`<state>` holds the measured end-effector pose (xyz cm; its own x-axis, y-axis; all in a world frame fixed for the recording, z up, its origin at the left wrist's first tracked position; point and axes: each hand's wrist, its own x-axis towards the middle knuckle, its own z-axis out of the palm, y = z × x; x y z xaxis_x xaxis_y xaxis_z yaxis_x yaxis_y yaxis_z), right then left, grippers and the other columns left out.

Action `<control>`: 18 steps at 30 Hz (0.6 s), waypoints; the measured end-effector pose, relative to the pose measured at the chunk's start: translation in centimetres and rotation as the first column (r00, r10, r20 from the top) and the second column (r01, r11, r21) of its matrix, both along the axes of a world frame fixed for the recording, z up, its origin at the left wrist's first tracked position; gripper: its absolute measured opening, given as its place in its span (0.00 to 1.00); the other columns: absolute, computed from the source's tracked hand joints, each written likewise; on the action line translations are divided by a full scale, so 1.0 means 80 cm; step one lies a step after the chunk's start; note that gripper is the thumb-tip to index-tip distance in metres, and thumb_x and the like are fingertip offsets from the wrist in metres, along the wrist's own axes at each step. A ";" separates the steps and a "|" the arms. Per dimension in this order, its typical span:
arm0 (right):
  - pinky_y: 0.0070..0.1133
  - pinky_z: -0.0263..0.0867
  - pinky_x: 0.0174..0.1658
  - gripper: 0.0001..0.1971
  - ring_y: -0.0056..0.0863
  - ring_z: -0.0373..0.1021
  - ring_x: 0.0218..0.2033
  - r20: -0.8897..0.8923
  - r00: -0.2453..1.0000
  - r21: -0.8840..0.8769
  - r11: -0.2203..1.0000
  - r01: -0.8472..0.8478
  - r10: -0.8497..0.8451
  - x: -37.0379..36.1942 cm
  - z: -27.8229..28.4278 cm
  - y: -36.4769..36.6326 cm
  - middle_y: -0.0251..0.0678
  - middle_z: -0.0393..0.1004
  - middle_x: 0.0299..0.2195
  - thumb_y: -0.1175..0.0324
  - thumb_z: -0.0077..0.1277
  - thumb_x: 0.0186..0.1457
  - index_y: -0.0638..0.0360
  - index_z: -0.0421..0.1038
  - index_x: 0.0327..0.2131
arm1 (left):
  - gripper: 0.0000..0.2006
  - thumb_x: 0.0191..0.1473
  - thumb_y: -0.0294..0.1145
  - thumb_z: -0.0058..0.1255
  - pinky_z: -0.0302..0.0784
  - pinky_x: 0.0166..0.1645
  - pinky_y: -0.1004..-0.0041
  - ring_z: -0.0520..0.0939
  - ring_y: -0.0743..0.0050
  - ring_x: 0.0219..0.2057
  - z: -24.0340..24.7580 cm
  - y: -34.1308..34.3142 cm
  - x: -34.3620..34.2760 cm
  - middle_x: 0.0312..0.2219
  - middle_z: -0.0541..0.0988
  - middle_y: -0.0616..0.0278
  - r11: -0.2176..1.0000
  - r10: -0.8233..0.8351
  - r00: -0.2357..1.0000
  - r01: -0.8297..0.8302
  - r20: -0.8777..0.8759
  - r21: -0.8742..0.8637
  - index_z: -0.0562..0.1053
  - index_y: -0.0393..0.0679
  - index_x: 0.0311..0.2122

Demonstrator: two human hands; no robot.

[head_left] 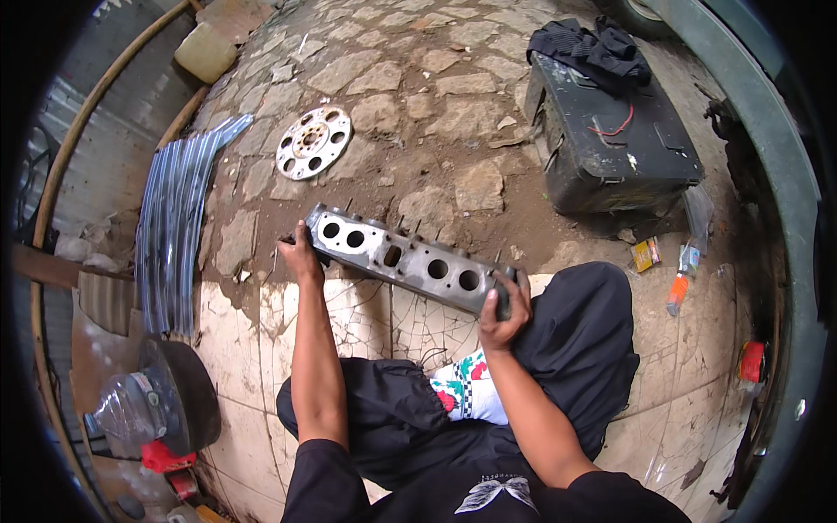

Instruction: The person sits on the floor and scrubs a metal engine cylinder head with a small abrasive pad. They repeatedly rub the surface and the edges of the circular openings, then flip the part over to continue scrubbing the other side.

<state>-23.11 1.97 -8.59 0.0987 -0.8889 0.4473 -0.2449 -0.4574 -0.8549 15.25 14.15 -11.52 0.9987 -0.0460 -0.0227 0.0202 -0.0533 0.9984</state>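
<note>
Between my two hands a long grey metal engine cylinder head (401, 260) is held up, tilted down toward the right. Round and oblong port holes run along the face turned to me, and several studs stick up from its far edge. My left hand (300, 253) grips the left end, thumb on top. Around the right end my right hand (506, 312) is closed, with its fingers over the upper corner. Farther off, a round metal plate with a ring of holes (314, 143), like a flywheel, lies on the stony ground.
At the right stands a black box (610, 131) with dark cloth (591, 54) on top. Near it lie a yellow packet (646, 254) and an orange-tipped item (677, 295). Corrugated metal sheet (174, 231) lies at left, above a clear plastic bottle (131, 410) and a black round container (193, 397).
</note>
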 end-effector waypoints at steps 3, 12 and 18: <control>0.38 0.70 0.59 0.18 0.57 0.76 0.54 0.071 0.997 -0.030 0.999 -0.038 0.040 0.005 0.007 -0.011 0.61 0.77 0.53 0.60 0.53 0.60 0.65 0.82 0.43 | 0.26 0.62 0.45 0.63 0.79 0.46 0.60 0.80 0.61 0.39 0.017 0.008 -0.014 0.42 0.78 0.49 0.995 0.102 0.995 -0.102 0.016 0.013 0.68 0.31 0.49; 0.32 0.70 0.59 0.18 0.44 0.79 0.49 0.262 0.965 0.165 0.983 -0.075 0.030 0.016 0.009 -0.060 0.52 0.84 0.45 0.67 0.44 0.62 0.71 0.81 0.40 | 0.13 0.61 0.34 0.47 0.72 0.45 0.59 0.74 0.61 0.32 0.009 0.102 -0.097 0.32 0.77 0.54 0.839 0.542 0.840 -0.541 -0.002 0.056 0.71 0.30 0.37; 0.33 0.71 0.60 0.23 0.45 0.79 0.49 0.417 0.909 0.167 0.980 -0.109 0.030 0.017 -0.023 -0.084 0.54 0.84 0.45 0.62 0.42 0.58 0.74 0.81 0.40 | 0.12 0.62 0.33 0.45 0.72 0.46 0.58 0.74 0.58 0.33 0.017 0.105 -0.139 0.33 0.77 0.53 0.808 0.584 0.810 -0.586 0.044 0.065 0.72 0.32 0.37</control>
<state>-21.74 -4.75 -10.42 0.0059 -0.9563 0.2923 0.1720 -0.2870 -0.9424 4.10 22.57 -10.16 0.8361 0.5482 0.0184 0.0499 -0.1094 0.9927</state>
